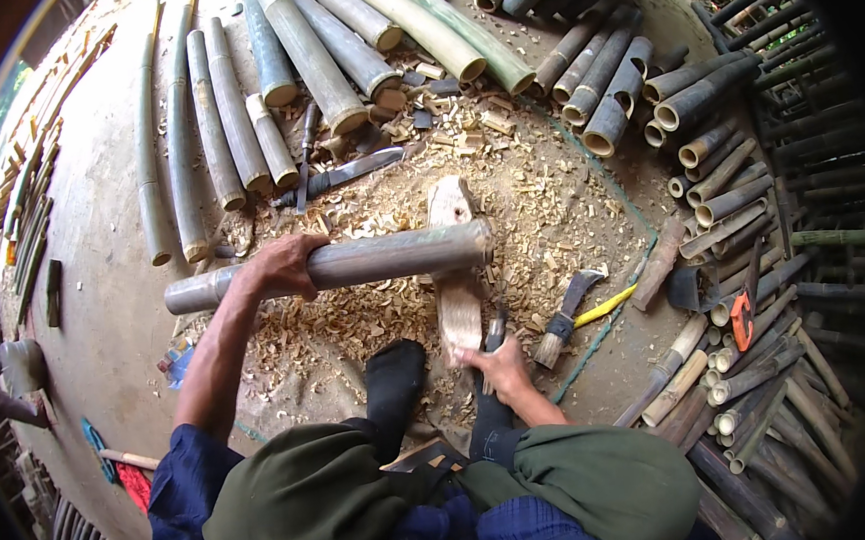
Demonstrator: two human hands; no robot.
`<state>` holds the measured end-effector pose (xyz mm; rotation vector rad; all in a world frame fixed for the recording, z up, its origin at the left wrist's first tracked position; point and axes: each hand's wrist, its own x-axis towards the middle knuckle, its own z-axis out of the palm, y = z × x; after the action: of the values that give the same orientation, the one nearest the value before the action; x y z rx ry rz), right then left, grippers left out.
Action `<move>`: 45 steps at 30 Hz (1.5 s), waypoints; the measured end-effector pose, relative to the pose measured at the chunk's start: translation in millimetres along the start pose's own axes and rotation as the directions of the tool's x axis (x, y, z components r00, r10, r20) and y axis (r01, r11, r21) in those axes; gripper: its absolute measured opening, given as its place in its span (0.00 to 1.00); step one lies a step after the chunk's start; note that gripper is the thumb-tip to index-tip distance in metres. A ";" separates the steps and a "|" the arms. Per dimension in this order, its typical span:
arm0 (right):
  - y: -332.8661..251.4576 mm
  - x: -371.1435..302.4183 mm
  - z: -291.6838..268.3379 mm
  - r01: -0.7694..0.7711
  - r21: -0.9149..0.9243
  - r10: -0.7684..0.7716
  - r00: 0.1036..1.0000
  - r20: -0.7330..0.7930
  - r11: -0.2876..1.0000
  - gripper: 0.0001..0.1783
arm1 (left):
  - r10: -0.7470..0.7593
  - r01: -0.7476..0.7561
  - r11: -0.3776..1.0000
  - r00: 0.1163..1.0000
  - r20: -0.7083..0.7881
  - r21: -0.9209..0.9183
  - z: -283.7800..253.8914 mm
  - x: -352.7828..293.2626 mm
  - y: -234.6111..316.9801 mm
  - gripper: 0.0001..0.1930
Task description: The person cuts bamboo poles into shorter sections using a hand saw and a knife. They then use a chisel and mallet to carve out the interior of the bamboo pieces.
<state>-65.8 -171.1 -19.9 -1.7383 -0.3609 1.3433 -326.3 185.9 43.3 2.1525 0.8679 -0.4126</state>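
Note:
My left hand (pixel 280 265) grips a long grey-green bamboo pole (pixel 381 256) that lies crosswise, its right end resting on a pale wooden chopping block (pixel 457 308). My right hand (pixel 500 369) sits at the near end of that block, closed around the dark handle of a tool (pixel 497 331); its blade is hidden. My feet in black socks (pixel 392 383) flank the block. Wood chips (pixel 539 212) cover the ground around it.
Cut bamboo poles (pixel 317 57) lie in rows at the back, and shorter tubes (pixel 718 190) pile up at the right. A large knife (pixel 346 174) lies beyond the block. A hatchet with a yellow handle (pixel 581 310) and an orange-handled saw (pixel 744 316) rest at the right.

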 end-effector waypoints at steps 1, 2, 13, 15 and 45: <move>-0.8 -14.9 -2.4 0.002 -0.022 -0.002 1.000 0.018 1.000 0.26 | -0.062 0.056 0.997 0.991 0.116 0.061 1.5 5.5 -3.1 0.41; -0.8 -30.9 -4.8 -0.001 -0.042 0.002 0.999 0.042 0.999 0.25 | -0.067 0.043 0.990 0.981 0.182 0.133 6.3 6.3 -3.1 0.40; -51.6 -34.8 -58.7 0.211 -0.406 -0.220 0.975 0.025 0.889 0.24 | -0.060 0.001 0.979 0.957 0.282 0.205 61.1 -1.9 50.4 0.40; -76.0 -39.5 -49.8 0.234 -0.427 -0.203 0.972 0.118 0.874 0.23 | 0.167 -0.189 0.969 0.976 0.139 0.160 62.4 -3.0 30.7 0.38; -94.4 -47.4 -18.3 0.617 -0.679 -0.710 0.675 0.198 0.398 0.20 | 0.189 -0.103 0.948 0.944 -0.272 0.300 94.8 -19.2 41.9 0.29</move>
<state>-41.3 -158.4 83.7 -1.9014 -1.5108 0.4638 -312.0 85.7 13.8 2.5726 0.8412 -0.1411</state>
